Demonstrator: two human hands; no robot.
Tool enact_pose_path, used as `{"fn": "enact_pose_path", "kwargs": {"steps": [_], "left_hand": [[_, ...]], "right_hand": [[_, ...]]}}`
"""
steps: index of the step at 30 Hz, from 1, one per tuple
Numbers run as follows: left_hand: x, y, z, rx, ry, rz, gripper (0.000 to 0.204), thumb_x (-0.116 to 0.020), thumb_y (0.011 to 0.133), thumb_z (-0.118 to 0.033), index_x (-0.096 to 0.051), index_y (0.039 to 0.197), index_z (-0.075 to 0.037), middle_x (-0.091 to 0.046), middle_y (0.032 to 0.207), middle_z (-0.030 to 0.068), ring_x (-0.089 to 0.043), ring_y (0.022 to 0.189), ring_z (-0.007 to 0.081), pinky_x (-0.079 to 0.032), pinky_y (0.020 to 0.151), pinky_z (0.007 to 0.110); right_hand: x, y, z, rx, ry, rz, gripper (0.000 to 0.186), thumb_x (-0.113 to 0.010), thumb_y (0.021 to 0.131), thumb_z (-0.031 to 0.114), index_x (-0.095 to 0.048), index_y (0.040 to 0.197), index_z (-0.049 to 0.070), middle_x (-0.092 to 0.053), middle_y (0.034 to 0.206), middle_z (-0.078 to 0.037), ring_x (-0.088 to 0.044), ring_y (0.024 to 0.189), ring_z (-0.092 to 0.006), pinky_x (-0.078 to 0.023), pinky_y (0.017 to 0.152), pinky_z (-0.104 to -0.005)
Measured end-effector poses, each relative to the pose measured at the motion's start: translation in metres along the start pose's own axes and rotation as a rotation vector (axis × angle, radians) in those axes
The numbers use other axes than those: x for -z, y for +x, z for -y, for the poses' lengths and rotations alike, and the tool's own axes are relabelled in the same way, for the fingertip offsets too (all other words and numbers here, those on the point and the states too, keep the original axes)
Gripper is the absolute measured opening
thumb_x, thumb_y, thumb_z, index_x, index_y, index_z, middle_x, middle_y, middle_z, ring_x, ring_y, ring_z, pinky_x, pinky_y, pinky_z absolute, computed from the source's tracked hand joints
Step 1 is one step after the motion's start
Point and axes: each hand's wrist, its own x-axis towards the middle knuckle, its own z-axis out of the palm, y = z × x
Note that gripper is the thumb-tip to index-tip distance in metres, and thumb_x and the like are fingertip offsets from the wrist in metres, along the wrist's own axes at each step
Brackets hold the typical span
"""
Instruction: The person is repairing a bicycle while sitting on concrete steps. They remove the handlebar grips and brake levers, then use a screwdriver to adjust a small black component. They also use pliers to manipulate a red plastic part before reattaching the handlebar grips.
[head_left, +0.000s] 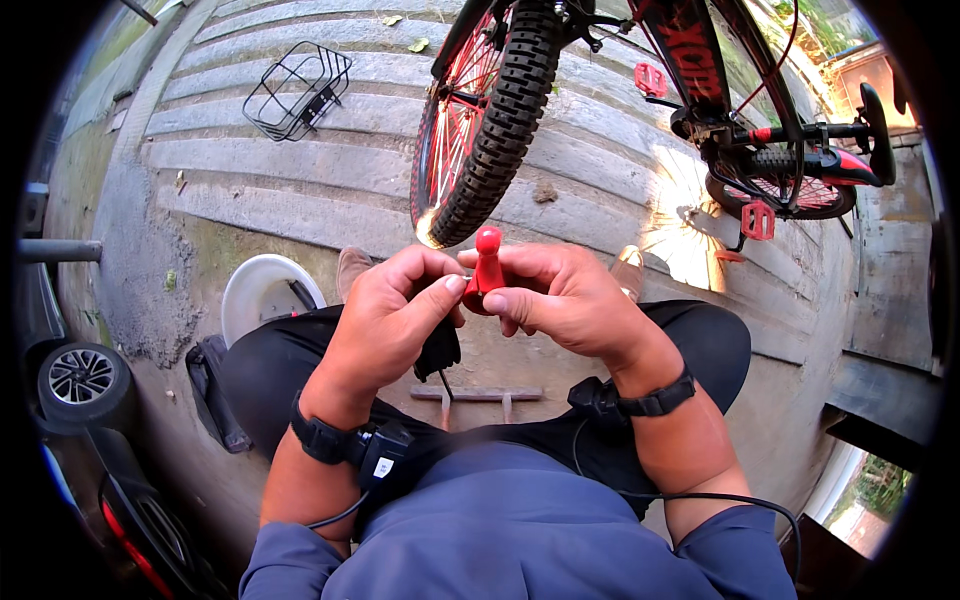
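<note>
My right hand (565, 300) grips a small glossy red piece with a round knob on top (487, 262) between thumb and fingers, knob upward. At its left side my left hand (390, 315) is closed, thumb and index finger pinched together. A tiny pale bit shows at those fingertips, too small to name. Below the left palm hangs a dark, ridged thing like a handle (437, 348), with a thin black rod pointing down from it. How the left fingers hold it is hidden.
Ahead stands a black and red bicycle, its knobby front tyre (505, 120) close to my hands. A black wire basket (298, 92) lies on the slabs at far left. By my left knee are a white basin (265, 290) and a dark bag (212, 385). A car wheel (85, 385) is farther left.
</note>
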Motion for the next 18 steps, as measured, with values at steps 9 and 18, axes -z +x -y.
{"fn": "enact_pose_path", "kwargs": {"steps": [9, 18], "left_hand": [[-0.0039, 0.0011, -0.0050, 0.053, -0.132, 0.016, 0.013, -0.061, 0.096, -0.012, -0.060, 0.102, -0.001, -0.064, 0.089, 0.0043, -0.061, 0.073, 0.0102, -0.050, 0.069, 0.023], [-0.0023, 0.0020, -0.0008, 0.004, -0.106, 0.019, 0.014, -0.060, 0.097, -0.012, -0.060, 0.102, 0.000, -0.064, 0.088, 0.0040, -0.061, 0.074, 0.0096, -0.049, 0.068, 0.023]], "right_hand": [[0.0032, -0.0021, -0.0040, 0.001, 0.027, -0.011, 0.033, -0.064, 0.094, 0.013, -0.062, 0.126, 0.005, -0.067, 0.093, 0.002, -0.055, 0.071, -0.0035, -0.044, 0.062, -0.0199], [0.0027, -0.0013, -0.0052, 0.001, 0.008, -0.003, 0.035, -0.064, 0.095, 0.014, -0.061, 0.129, 0.005, -0.067, 0.093, 0.002, -0.055, 0.071, -0.0035, -0.045, 0.062, -0.0200]]}}
